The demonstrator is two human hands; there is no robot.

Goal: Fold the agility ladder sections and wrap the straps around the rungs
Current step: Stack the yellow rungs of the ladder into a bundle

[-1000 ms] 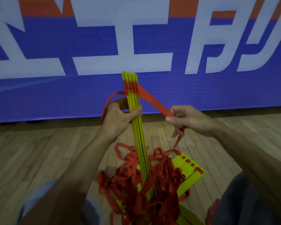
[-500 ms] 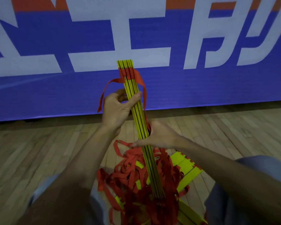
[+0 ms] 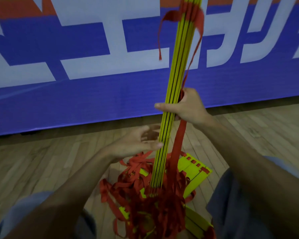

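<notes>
Yellow rungs (image 3: 173, 83), stacked face to face into one tall bundle, stand nearly upright, and their top runs out of view. The right hand (image 3: 188, 107) grips the bundle at mid-height with its thumb across the front. It also traps a red strap (image 3: 179, 144) against the bundle's right side, and the strap drops from there to the bundle's foot. The left hand (image 3: 141, 142) is open, just left of the bundle and lower down. Its fingers are spread and blurred and hold nothing, though the thumb tip seems to touch the rungs.

Near the bundle's top, strap loops (image 3: 199, 19) hang slack, and a loose end (image 3: 160, 50) dangles to the left. The bundle's foot is buried in a tangle of straps (image 3: 141, 195) on the wooden floor (image 3: 41, 169). More flat rungs (image 3: 195, 169) lie to the right of the bundle's foot. A blue banner (image 3: 59, 104) hangs behind the bundle.

With only one hand clamping them, the rungs could fan apart or slip down. The slack loops at the top will likely slide off unless the strap is pulled tight. Drawing more strap from the tangle could snag or knot it and jerk the bundle sideways.
</notes>
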